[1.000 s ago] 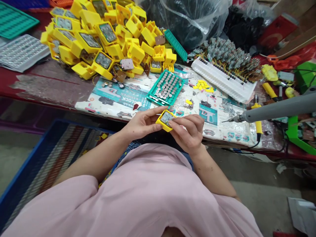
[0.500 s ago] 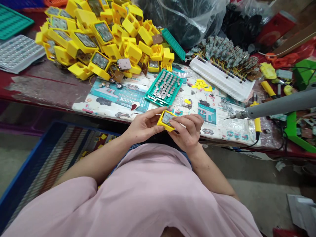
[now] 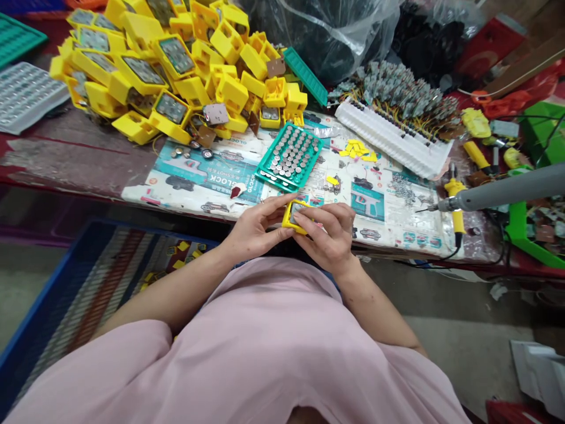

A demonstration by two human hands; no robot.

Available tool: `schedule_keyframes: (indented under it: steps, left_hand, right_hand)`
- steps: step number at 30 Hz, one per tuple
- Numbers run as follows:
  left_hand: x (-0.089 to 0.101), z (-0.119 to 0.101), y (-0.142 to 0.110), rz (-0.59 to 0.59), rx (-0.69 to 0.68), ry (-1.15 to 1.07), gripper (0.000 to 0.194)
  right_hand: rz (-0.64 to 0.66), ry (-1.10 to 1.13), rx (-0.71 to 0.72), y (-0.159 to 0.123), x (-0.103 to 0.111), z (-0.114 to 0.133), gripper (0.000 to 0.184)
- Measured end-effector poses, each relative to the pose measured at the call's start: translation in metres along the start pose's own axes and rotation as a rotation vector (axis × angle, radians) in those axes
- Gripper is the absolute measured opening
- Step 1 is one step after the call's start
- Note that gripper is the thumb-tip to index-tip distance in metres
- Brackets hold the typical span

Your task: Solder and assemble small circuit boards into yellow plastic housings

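Between both hands, just off the table's front edge, is a small yellow plastic case (image 3: 289, 222) with a grey insert in its open face. My left hand (image 3: 259, 228) grips its left side, thumb below and fingers along the top. My right hand (image 3: 329, 232) holds the right side, with fingertips pressed onto the grey insert and covering much of it. Beyond the hands lies a green tray (image 3: 260, 175) with rows of small silver button-like discs (image 3: 293, 154). A heap of similar yellow cases (image 3: 176, 70) fills the back left.
An electric screwdriver (image 3: 498, 191) juts in from the right, beside a yellow-handled soldering iron (image 3: 457, 212). A white foam rack (image 3: 392, 141) with wired parts stands behind small yellow pieces (image 3: 358, 149). A blue crate (image 3: 57, 282) sits below left.
My right fingers have moved further over the face of the yellow case, hiding more of the insert. The view has shifted slightly; both hands still hold the case.
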State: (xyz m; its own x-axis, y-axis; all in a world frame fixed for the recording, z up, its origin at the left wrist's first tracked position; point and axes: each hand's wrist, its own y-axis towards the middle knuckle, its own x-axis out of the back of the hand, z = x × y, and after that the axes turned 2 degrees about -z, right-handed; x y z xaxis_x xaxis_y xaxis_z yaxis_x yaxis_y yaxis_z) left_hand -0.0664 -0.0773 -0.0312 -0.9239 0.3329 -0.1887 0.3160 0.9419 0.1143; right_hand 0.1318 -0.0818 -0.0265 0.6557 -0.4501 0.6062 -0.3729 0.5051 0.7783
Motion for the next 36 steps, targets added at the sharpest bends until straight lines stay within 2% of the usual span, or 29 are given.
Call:
schedule_keyframes:
  steps: [5,13,18,20,23,24,26,29,31,36]
  left_hand:
    - [0.004,-0.001,0.002,0.049,-0.019,-0.012,0.064]
    - [0.003,0.0,-0.001,0.082,0.128,-0.045,0.064]
    - [0.002,-0.003,0.0,0.065,0.206,-0.071,0.07]
    - [0.002,-0.007,0.001,0.043,0.204,-0.06,0.073]
    - [0.002,-0.011,0.002,0.007,0.14,0.008,0.069]
    - [0.003,-0.011,0.002,0.009,0.104,0.035,0.065]
    - [0.004,-0.009,0.002,0.041,0.014,0.08,0.058]
    - [0.005,-0.003,0.001,0.08,-0.125,0.125,0.054]
    - [0.006,0.001,0.0,0.092,-0.162,0.141,0.056]
    - [0.006,0.006,-0.001,0.123,-0.127,0.077,0.058]
  right_hand:
    - [0.08,0.022,-0.123,0.003,0.001,-0.001,0.064]
    - [0.111,0.022,-0.082,0.001,-0.001,-0.007,0.045]
    - [0.12,0.061,-0.092,0.003,0.0,-0.004,0.041]
    - [0.184,0.129,-0.172,0.003,0.003,-0.003,0.056]
    - [0.253,0.33,-0.338,0.002,0.009,-0.002,0.093]
    - [0.261,0.39,-0.377,0.002,0.01,-0.003,0.095]
    - [0.257,0.451,-0.413,0.001,0.012,-0.005,0.08]
    - [0.211,0.445,-0.392,-0.001,0.013,-0.007,0.056]
    - [0.172,0.432,-0.378,-0.001,0.011,-0.008,0.054]
    - [0.086,0.39,-0.35,0.001,0.009,-0.006,0.051]
